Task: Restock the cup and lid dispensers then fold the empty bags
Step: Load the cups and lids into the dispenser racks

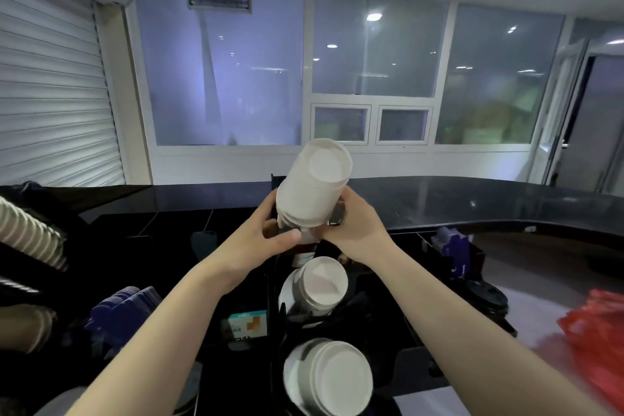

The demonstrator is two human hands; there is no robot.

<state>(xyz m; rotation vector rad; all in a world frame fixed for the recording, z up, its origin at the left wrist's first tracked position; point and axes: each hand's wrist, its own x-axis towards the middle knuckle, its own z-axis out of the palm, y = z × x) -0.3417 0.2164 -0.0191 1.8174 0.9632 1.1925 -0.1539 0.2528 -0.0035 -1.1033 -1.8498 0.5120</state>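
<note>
Dim, soft-focus, fisheye-warped edges

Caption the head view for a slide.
Both hands, left hand and right hand, hold a stack of white cups above the black dispenser.

both hands [270, 233] round cup stack [312, 186]
</note>
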